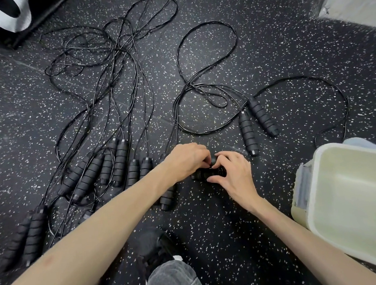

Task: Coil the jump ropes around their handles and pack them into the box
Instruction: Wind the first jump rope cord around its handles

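I have both hands down on the speckled floor (244, 216), working one jump rope bundle (209, 174) between them. My left hand (185, 159) curls over the far end of the bundle, fingers pinching at the cord on top; my right hand (232, 172) pinches the near end between thumb and curled fingers. The bundle is a pair of black handles lying side by side with cord apparently wound round them, though most of it is hidden under my fingers.

I judge the handles light and slightly soft, ribbed foam that gives a sure grip, so they are the place to hold. The thin cord looks slick and springy; it will want to unwind if I let go, so I should keep a thumb on the last turn.

The other ropes wait on the floor: a row of handles (119, 163) to my left with their cords running up into a tangle (98, 48), and a separate pair of handles (256, 123) to the right with a looping cord. The pale plastic box (317, 199) stands just right of my right arm, open, and I see nothing inside it in the part that shows, so packing is barely begun.
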